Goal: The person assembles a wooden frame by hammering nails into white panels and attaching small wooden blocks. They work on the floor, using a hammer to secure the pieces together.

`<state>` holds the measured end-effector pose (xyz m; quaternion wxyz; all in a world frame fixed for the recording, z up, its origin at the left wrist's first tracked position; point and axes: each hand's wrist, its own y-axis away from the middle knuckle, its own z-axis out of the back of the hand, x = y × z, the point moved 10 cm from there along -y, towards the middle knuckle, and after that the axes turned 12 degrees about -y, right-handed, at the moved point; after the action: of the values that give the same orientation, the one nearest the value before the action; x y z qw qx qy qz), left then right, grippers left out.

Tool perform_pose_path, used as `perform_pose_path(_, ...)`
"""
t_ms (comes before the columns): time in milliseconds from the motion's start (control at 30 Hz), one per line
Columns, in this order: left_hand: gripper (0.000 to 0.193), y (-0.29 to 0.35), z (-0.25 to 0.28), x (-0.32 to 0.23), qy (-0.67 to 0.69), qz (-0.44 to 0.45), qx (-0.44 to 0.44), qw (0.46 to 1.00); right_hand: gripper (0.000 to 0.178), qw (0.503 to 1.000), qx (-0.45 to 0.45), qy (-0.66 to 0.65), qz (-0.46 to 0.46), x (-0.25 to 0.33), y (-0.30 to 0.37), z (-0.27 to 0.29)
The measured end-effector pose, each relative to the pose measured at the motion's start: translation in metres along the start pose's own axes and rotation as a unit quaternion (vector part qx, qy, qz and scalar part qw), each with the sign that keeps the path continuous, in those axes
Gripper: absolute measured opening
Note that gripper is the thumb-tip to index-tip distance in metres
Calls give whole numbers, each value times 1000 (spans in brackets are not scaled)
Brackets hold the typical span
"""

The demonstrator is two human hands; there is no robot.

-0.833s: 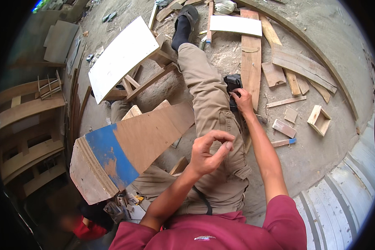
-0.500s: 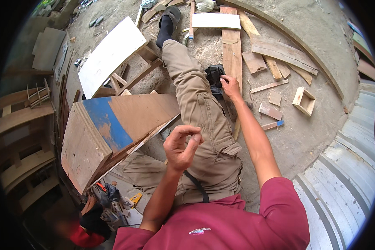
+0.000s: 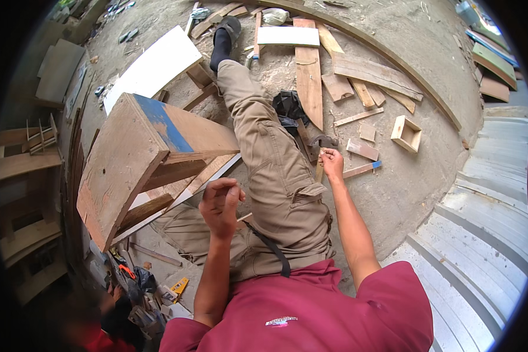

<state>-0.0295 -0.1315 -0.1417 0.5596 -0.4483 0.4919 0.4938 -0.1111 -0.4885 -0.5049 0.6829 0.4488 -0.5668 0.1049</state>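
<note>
My left hand [image 3: 220, 206] is raised over my lap, thumb and fingers curled together; whatever may be pinched in them is too small to make out. Beside my right thigh, my right hand [image 3: 332, 163] has its fingers closed at the handle of a hammer [image 3: 324, 141], just below the metal head. The hammer is low by the ground. A black plastic bag [image 3: 288, 105] lies past it, against my outstretched leg. To the left of my hands, a box-like plywood piece [image 3: 123, 158] with a blue painted band rests tilted by my legs, its open underside partly showing.
A white-topped wooden frame [image 3: 158, 64] stands beyond the plywood piece. Boards and offcuts [image 3: 378, 76] lie on the ground ahead and right, with a small open wooden box [image 3: 406, 134]. Corrugated metal sheet [image 3: 475, 223] is at right. Another person [image 3: 114, 314] is at lower left, near a yellow tool [image 3: 179, 286].
My right hand has moved from the black bag back toward me to the hammer. My left hand stays raised and curled. The view has shifted, and more of the plywood piece's underside shows.
</note>
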Motion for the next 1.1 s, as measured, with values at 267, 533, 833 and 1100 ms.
perform_pose_path(267,13,-15,-27,-35,12,-46,37,998,19,957,-47,277,78,-23,-22,-1)
perform_pose_path(533,15,15,-12,-23,46,-26,12,999,15,934,-33,295,197,22,-5,-36)
perform_pose_path(833,20,17,-11,-73,-111,-167,25,979,22,988,60,58,128,149,18,-65)
perform_pose_path(1100,35,24,-10,-143,-207,-262,-19,942,16,946,245,-25,210,367,231,-159)
